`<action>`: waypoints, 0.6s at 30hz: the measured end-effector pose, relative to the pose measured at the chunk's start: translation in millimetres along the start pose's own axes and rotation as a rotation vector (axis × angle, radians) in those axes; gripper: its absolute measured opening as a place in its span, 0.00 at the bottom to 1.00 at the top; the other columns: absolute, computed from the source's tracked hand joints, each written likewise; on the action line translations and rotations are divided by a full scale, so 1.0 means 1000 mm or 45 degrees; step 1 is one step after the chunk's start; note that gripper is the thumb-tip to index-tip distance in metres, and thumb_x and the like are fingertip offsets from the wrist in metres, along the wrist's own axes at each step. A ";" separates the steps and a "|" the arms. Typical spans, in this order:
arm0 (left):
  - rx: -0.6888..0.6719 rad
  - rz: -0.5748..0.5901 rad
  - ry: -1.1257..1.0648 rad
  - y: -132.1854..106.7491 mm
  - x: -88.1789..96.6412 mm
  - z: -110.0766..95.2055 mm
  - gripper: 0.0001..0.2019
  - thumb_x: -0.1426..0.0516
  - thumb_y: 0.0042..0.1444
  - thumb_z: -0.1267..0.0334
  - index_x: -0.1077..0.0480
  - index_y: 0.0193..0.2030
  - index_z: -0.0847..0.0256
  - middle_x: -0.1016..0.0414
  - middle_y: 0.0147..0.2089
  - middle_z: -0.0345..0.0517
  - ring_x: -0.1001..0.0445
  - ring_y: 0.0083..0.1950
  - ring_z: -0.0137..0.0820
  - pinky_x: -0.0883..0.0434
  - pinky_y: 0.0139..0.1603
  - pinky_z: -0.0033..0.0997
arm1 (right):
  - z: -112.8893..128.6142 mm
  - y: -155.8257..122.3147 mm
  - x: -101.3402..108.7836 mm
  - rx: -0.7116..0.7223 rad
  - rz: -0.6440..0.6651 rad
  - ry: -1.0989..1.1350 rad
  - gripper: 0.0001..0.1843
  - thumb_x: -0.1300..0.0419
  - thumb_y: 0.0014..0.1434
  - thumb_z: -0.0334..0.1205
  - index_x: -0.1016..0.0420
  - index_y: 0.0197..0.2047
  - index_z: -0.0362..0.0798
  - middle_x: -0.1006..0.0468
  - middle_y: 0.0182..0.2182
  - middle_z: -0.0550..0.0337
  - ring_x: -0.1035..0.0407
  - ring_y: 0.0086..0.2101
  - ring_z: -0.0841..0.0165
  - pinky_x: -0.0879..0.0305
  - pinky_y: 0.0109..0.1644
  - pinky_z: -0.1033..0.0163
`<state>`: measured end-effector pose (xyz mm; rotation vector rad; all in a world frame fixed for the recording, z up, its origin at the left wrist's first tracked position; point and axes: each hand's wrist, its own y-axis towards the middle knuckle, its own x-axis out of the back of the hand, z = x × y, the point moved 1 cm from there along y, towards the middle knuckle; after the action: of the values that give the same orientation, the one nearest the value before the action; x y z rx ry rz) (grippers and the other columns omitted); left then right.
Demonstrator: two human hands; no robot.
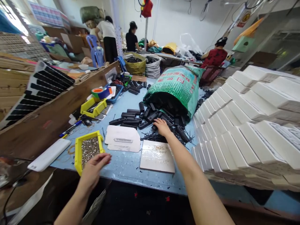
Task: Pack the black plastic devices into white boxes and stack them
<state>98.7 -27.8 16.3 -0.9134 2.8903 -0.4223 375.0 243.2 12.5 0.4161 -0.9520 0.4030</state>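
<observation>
My right hand (161, 126) reaches out over the blue table (126, 168) and rests on a pile of black plastic parts (142, 117) spilling from a green woven sack (180, 84); its fingers curl down among them. My left hand (95, 168) hovers at the table's near edge, fingers bent together, right beside a yellow tray (87, 150) full of small metal screws. Whether it holds a screw I cannot see. A white tile (157, 156) and flat white cardboard pieces (123, 139) lie between the hands.
Stacks of white boxes (248, 125) fill the right side. A brown board (53, 115) walls the left, with a white slab (49, 154), a second yellow tray (93, 107), tape rolls (100, 92) and a blue pen (70, 128). Three people work at far tables.
</observation>
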 end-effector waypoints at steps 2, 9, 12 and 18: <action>0.131 0.103 -0.255 -0.015 -0.031 0.008 0.20 0.30 0.32 0.54 0.26 0.31 0.64 0.23 0.32 0.45 0.26 0.34 0.30 0.27 0.37 0.30 | 0.009 -0.017 0.000 -0.033 -0.080 0.147 0.19 0.39 0.51 0.28 0.30 0.47 0.45 0.26 0.48 0.51 0.35 0.52 0.60 0.44 0.60 0.48; 0.243 0.473 -0.491 -0.035 -0.110 0.018 0.13 0.31 0.39 0.62 0.28 0.29 0.64 0.28 0.29 0.38 0.30 0.31 0.23 0.30 0.37 0.24 | 0.102 -0.116 -0.009 -0.200 -0.638 1.753 0.14 0.37 0.50 0.44 0.37 0.35 0.49 0.28 0.37 0.59 0.29 0.36 0.66 0.31 0.44 0.55; 0.090 0.517 -0.364 -0.038 -0.117 0.018 0.12 0.32 0.42 0.63 0.28 0.32 0.63 0.27 0.30 0.39 0.30 0.33 0.24 0.31 0.37 0.25 | 0.129 -0.129 -0.015 -0.385 -0.878 1.904 0.19 0.36 0.50 0.43 0.39 0.42 0.51 0.31 0.26 0.68 0.33 0.26 0.72 0.30 0.38 0.57; -0.037 0.526 -0.240 -0.045 -0.122 0.018 0.14 0.34 0.42 0.65 0.33 0.34 0.61 0.28 0.30 0.39 0.29 0.34 0.27 0.31 0.38 0.26 | 0.132 -0.121 -0.028 -0.626 -1.058 2.053 0.20 0.35 0.48 0.45 0.40 0.38 0.49 0.36 0.23 0.71 0.37 0.24 0.75 0.30 0.37 0.61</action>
<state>225.9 2.8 11.5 -0.3179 2.8089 -0.2425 330.8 69.3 37.1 -0.0700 0.7214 -0.3053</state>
